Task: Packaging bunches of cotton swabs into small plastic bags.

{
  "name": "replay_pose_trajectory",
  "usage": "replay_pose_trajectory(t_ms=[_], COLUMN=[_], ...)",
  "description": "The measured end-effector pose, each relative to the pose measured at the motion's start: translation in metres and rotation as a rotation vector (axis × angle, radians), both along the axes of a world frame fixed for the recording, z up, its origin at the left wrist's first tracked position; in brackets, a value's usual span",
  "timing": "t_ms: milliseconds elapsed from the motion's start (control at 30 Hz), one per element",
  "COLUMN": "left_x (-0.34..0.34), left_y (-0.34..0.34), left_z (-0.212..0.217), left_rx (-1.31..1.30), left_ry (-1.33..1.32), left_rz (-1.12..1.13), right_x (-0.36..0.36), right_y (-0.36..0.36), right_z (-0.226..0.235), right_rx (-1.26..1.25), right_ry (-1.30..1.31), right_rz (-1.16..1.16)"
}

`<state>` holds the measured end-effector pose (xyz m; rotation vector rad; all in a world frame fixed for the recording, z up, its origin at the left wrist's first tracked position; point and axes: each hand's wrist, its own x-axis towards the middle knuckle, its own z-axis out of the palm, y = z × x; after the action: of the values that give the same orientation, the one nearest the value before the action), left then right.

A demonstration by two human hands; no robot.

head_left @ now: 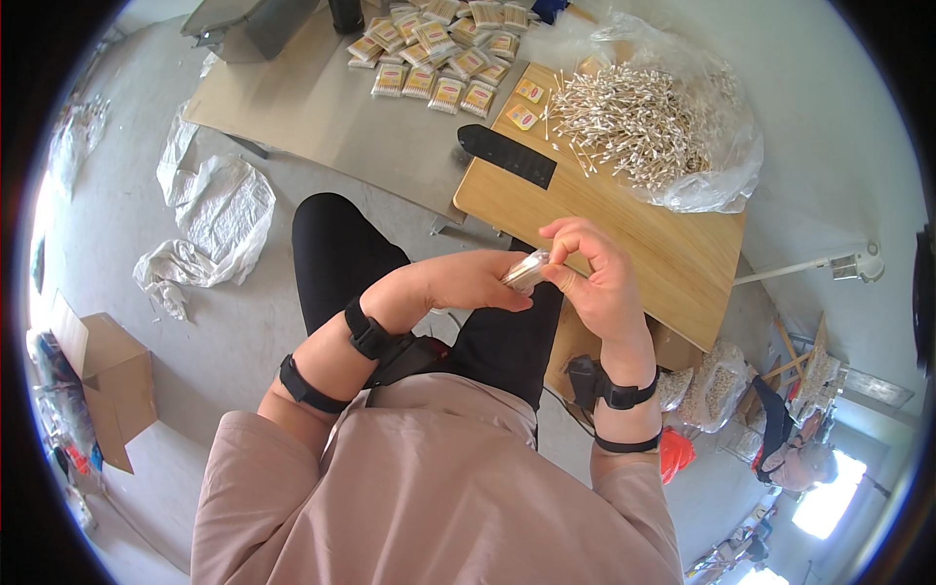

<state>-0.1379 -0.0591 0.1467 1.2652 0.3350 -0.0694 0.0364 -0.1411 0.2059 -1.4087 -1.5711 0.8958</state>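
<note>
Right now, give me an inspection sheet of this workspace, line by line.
Surface: wooden table, mostly bare near the person; a grey board lies beside it.
Job's things: small clear packet held between both hands; loose heap of cotton swabs on a clear plastic sheet.
Clutter: rows of filled packets on the board; black strip; crumpled white bags; cardboard box.
Grip: left hand and right hand both pinch the packet.
Cables: nothing seen.
Surroundings: concrete floor; another person low at the right.

Swab heap (pixel 634 122) across far tabletop (pixel 673 244)
</note>
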Motion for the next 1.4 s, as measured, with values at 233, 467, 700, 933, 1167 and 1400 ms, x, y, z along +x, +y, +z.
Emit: replay_pose_trajectory(t_ms=[233, 467, 700, 933, 1167, 1400], left_x=[0.004, 0.0, -0.002, -0.005, -0.002, 0.0], left_y=[0.006, 0.001, 0.002, 0.005, 0.009, 0.011], left_z=[0.007, -0.001, -0.005, -0.006, -0.006, -0.011], left_rx=[-0.024, -0.336, -0.438, -0.467, -0.514, -0.434], left_ry=[-0.004, -0.101, -0.177, -0.199, -0.246, -0.195], left_rz=[-0.056, -0.003, -0.041, -0.058, -0.007, 0.076], right_x=[0.012, 0.029, 0.03, 0.023, 0.012, 0.007], right_y=[-0.002, 0.0, 0.004, 0.016, 0.012, 0.011], right_z=[-0.014, -0.013, -0.009, 0.023, 0.005, -0.023], right_rx=[0.017, -0.05, -0.006, 0.01, -0.022, -0.295], right_ry=[0.248, 0.09, 0.055, -0.17, 0.247, 0.415], right_rz=[-0.02, 0.102, 0.144, 0.165, 0.022, -0.135])
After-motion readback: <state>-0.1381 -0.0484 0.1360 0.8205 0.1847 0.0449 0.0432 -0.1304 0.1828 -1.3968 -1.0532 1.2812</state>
